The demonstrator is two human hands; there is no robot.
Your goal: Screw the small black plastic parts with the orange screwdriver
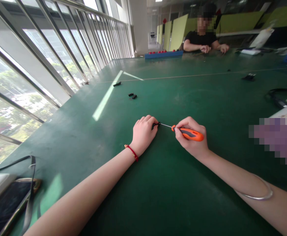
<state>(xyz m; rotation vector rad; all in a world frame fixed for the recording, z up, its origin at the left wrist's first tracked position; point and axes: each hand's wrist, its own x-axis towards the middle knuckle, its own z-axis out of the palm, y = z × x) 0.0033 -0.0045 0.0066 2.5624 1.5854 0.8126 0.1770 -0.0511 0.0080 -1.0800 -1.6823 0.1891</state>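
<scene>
Closed around the orange and grey handle of a screwdriver (190, 133), my right hand (195, 141) points its thin metal shaft leftward. The shaft's tip meets a small black part (155, 125) pinched in the fingers of my left hand (144, 134). Most of that part is covered by the fingers, so its exact kind does not show. Both hands rest low over the green table (133, 183), a short gap apart.
Small black pieces (133, 96) and another black piece (117, 84) lie farther off. A blue strip with red knobs (163, 54) lies at the far edge, near a seated person (200, 39). A phone (8, 203) sits lower left; a railing (67, 42) borders the left side.
</scene>
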